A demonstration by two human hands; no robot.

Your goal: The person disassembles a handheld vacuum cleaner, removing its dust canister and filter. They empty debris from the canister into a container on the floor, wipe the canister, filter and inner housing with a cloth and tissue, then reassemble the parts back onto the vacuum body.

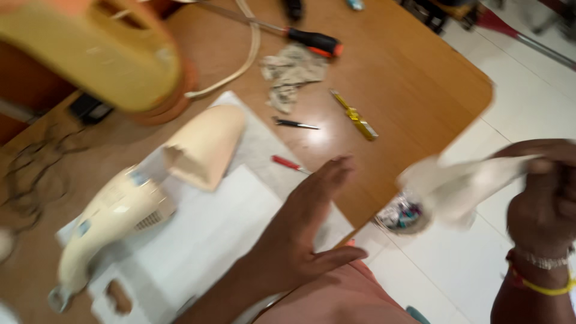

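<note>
My left hand [300, 234] hangs flat and open over the near edge of the tabletop [414, 90], fingers straight and together, holding nothing. It sits just above the white sheet [204, 240], as if to steady or smooth it, though I can't tell whether the palm touches. My right hand [543, 210] is off past the tabletop's edge, over the tiled floor [528, 78], its grip pinched shut on a pale rag [462, 186] that trails left, blurred. Holding it out there keeps it clear of the work laid on the sheet.

On that sheet lies a cream hair dryer [111, 222], on its side, with its cone-shaped nozzle [204, 144] resting just beside it, apparently pulled off. Small tools lie within reach beyond the sheet: a red-handled one [288, 163], a dark one [295, 124], a yellow one [355, 115], and a black-and-orange screwdriver [312, 41] farther off. Crumpled paper [291, 75] sits between them. A yellow object [96, 54] looms close to the camera, out of focus. Below the rag, a small bowl [401, 216] of coloured bits stands on the floor.
</note>
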